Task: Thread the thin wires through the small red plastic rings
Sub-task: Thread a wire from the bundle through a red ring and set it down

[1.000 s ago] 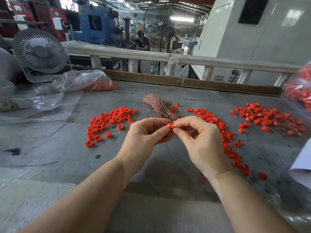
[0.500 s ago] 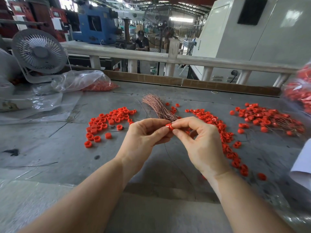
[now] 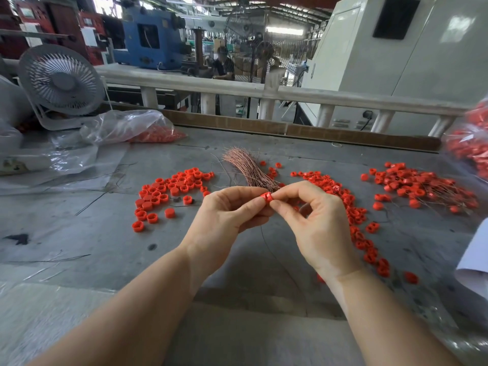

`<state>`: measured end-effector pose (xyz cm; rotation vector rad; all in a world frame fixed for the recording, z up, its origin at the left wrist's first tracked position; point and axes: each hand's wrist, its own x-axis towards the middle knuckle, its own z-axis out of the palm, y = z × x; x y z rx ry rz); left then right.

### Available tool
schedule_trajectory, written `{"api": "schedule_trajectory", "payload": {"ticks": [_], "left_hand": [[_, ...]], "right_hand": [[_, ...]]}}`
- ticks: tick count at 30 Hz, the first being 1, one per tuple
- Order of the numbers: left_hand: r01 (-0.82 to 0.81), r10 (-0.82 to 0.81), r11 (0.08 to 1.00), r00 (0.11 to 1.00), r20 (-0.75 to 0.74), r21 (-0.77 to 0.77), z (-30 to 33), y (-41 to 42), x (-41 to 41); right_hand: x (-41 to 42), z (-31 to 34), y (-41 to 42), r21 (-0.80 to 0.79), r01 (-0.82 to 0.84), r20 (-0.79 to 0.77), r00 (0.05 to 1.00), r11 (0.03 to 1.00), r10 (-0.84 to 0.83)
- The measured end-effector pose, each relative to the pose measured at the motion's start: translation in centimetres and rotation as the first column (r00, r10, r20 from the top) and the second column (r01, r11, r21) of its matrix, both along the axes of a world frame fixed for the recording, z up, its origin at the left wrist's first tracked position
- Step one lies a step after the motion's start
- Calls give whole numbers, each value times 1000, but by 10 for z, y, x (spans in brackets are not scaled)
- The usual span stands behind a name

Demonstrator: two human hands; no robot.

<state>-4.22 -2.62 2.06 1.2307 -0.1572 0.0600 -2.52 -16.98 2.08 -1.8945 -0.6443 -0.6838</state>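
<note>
A small red ring (image 3: 266, 197) is pinched between the thumb and forefinger of my left hand (image 3: 227, 220) above the grey table (image 3: 92, 239). My right hand (image 3: 314, 223) meets it from the right, its thumb and forefinger pinching at the ring's edge, where a thin wire (image 3: 274, 257) hangs down and trails toward me. A bundle of thin copper-coloured wires (image 3: 248, 167) lies just behind my hands. Loose red rings lie in a left pile (image 3: 169, 191) and in a strip (image 3: 353, 215) under and beyond my right hand.
A heap of rings with wires through them (image 3: 420, 186) sits at the right. Bags of red rings lie at the back left (image 3: 132, 128) and right edge (image 3: 470, 143). A white fan (image 3: 60, 83) stands back left. White sheet (image 3: 475, 262) at right.
Both hands stay pinched together at the ring with barely any shift. The camera view has moved slightly.
</note>
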Motion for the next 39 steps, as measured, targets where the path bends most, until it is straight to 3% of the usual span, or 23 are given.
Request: {"api": "schedule_trajectory", "payload": {"ticks": [15,39], "left_hand": [[14,-14,998,1000,-7,-58,0,0,1],[-78,74,995,995,67,67,1,-2,0]], "right_hand": [[1,1,0,14,24,18,1000,1000,-24],[2,-1,1,-20,34,82,996,999,-32]]}}
